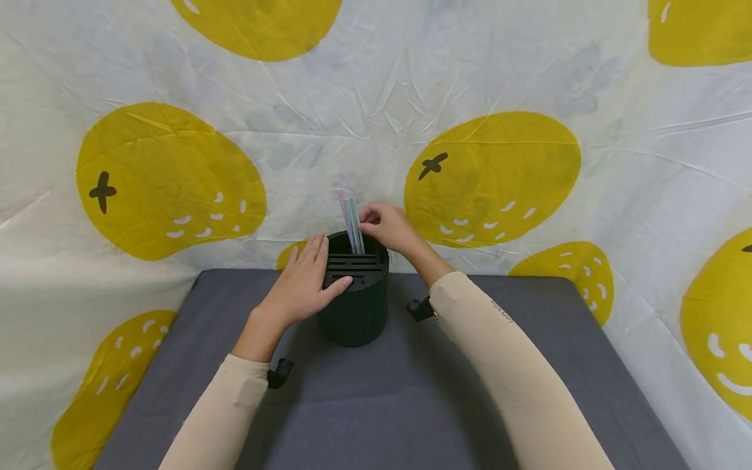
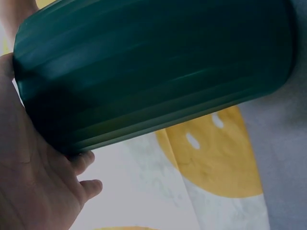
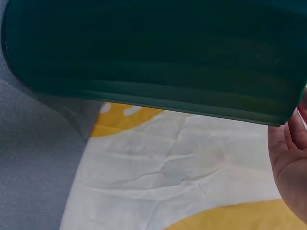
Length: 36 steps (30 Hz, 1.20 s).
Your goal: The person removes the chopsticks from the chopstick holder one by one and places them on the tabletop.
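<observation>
Upright on the table, a dark green round utensil holder (image 1: 354,318) has a slotted lid section (image 1: 355,262) over its front part and an opening behind it. Several thin drinking straws (image 1: 354,225), pinkish and pale blue, rise from that opening. My left hand (image 1: 301,281) rests on the holder's left rim with straight fingers, its thumb lying across the slotted section. At the back right of the opening, my right hand (image 1: 388,226) pinches at the pale blue straws with curled fingers. Both wrist views show mostly the holder's green side wall (image 2: 158,62), with the straws hidden.
A dark grey cloth (image 1: 376,411) covers the table beneath the holder. Close behind hangs a white curtain (image 1: 329,98) printed with large yellow fruit shapes. Black straps (image 1: 281,373) sit at both wrists.
</observation>
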Tool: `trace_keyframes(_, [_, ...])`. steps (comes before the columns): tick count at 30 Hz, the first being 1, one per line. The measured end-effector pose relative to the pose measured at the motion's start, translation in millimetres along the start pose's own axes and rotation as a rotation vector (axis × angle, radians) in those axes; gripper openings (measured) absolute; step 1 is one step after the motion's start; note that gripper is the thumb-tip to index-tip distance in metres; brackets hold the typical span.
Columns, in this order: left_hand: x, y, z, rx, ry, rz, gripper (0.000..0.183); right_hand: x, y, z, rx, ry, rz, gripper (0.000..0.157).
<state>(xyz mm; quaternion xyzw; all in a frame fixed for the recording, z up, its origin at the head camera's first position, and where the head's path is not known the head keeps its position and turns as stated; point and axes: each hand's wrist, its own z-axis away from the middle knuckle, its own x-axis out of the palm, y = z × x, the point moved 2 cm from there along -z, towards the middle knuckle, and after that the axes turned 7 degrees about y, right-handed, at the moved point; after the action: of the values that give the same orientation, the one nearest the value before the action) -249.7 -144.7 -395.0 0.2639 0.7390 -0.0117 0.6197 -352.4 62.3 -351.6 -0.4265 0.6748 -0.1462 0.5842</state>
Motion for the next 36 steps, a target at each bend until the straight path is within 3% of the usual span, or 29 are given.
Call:
trace_keyframes(19, [1.2, 6.6, 1.7, -0.020, 0.012, -0.045, 0.099, -28.3, -9.2, 6.5, -0.019, 0.068, -0.222, 0.015])
trace_keyframes(23, [1.3, 7.4, 1.6, -0.017, 0.014, -0.044, 0.101, -37.8, -11.7, 6.4, -0.016, 0.109, -0.295, 0.015])
trace_keyframes(30, [1.2, 6.2, 1.7, -0.015, 0.016, -0.048, 0.101, -57.9, -20.5, 10.3, -0.086, 0.200, -0.387, 0.015])
trace_keyframes(36, [-0.4, 5.1, 2.4, -0.016, 0.008, -0.048, 0.100, -73.1, -21.6, 15.7, -0.110, 0.297, -0.536, 0.013])
